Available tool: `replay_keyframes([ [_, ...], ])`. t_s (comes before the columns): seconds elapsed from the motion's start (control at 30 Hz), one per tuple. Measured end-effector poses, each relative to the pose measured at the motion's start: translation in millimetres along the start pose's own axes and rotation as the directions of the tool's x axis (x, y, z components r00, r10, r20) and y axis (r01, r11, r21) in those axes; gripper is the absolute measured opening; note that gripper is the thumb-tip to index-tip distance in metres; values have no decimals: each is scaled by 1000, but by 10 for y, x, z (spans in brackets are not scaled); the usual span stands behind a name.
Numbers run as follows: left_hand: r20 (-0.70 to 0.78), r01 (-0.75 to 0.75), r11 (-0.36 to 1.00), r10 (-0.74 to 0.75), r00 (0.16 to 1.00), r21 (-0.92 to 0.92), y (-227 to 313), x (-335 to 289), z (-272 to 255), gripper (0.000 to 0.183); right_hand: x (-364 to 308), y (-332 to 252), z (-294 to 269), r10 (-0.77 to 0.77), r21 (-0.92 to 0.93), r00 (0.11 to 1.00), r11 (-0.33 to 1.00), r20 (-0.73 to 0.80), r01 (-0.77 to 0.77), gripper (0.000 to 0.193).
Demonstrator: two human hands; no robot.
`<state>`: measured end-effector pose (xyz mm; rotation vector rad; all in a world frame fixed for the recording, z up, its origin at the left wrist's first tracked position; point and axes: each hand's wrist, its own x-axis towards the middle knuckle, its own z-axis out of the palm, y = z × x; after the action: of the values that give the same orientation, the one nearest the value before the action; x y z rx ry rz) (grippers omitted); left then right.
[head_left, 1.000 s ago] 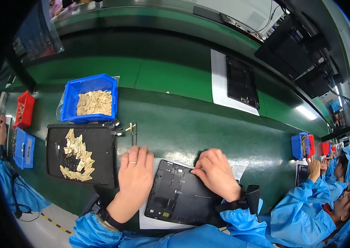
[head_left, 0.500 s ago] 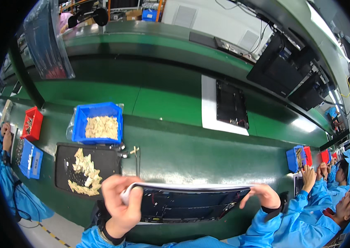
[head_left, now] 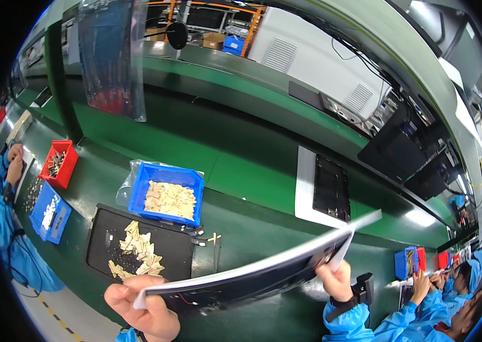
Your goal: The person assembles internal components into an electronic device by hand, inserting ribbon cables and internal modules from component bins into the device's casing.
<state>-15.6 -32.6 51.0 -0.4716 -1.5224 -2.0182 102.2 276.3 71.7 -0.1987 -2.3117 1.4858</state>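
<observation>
A thin black device panel (head_left: 241,293), backed by a white sheet (head_left: 292,252), is held tilted in front of me. My left hand (head_left: 147,308) closes around its left end, with the thumb on the dark side. At the other end my right hand (head_left: 337,280) pinches the panel and a folded-over corner of the sheet. Beyond my left hand lies a black tray (head_left: 99,242) with a heap of pale torn pieces (head_left: 145,251) and small dark bits. Behind the tray stands a blue bin (head_left: 138,191) filled with similar pale pieces.
Another black panel (head_left: 331,188) lies on a white sheet at the back. At left are a red bin (head_left: 67,168) of small parts and a tilted blue bin (head_left: 58,225). Monitors (head_left: 392,142) stand at back right. Co-workers' hands (head_left: 420,285) are busy at the right.
The panel and sheet have swung, the right end rising and the left end dropping. The sheet's right corner now sticks out past my right hand. The view has shifted too.
</observation>
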Motion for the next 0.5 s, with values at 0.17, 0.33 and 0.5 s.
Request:
replay_keyframes([
  [0.17, 143, -253, 962, 238, 961, 98, -120, 48, -25, 67, 1278, 348, 171, -12, 368, 958, 922, -286, 121, 17],
  [0.33, 426, -351, 931, 279, 861, 100, -67, 98, 134, 40, 2317, 873, 301, 302, 410, 925, 892, -232, -189, 37],
  [0.5, 465, -332, 931, 230, 855, 149, -34, 25, 179, 36, 2698, 1486, 403, 35, -315, 919, 934, -392, -170, 51],
])
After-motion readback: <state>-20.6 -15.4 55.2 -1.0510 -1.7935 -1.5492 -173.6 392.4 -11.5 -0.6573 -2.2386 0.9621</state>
